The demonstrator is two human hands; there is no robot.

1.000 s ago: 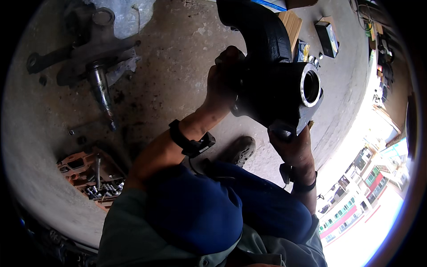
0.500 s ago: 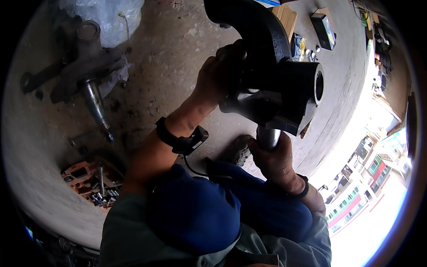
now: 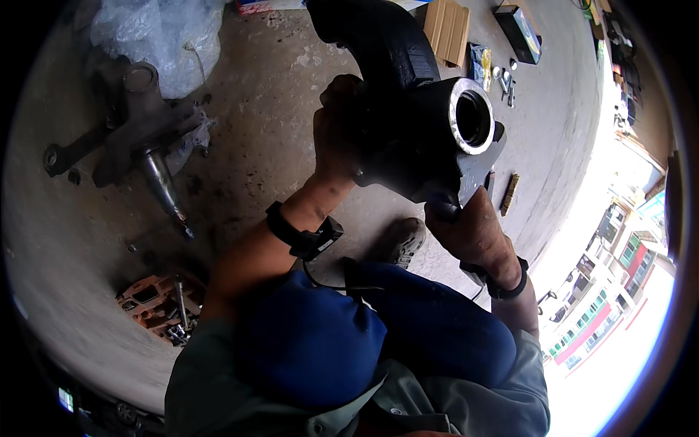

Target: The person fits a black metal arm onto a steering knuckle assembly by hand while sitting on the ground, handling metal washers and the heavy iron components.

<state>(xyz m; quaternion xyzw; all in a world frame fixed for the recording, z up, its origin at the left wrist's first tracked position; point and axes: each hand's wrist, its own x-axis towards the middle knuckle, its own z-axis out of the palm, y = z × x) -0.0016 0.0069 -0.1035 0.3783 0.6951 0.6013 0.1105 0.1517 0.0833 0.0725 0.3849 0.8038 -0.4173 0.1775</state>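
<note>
A heavy black steering knuckle (image 3: 408, 138) is held up in front of me, its curved arm reaching to the top of the view. The bright machined rim of its round bore faces up and right. My left hand (image 3: 339, 135) is closed on its left side, the fingers in deep shadow. Below the body, my right hand (image 3: 475, 231) wraps around the spindle, which is mostly hidden. A worn, dirty steering knuckle (image 3: 138, 138) lies on the floor at left, its shiny spindle pointing toward me.
Crumpled clear plastic (image 3: 156, 44) lies beyond the worn knuckle. An orange-brown tool case (image 3: 156, 298) with sockets sits at lower left. Cardboard (image 3: 445, 33), a black box (image 3: 518, 33) and small metal parts (image 3: 505, 80) lie at the far right. My shoe (image 3: 408, 244) is below the held part.
The held steering knuckle has turned so its bore faces more toward me, and it has shifted slightly left. My right hand has moved a little right and down, still around the spindle.
</note>
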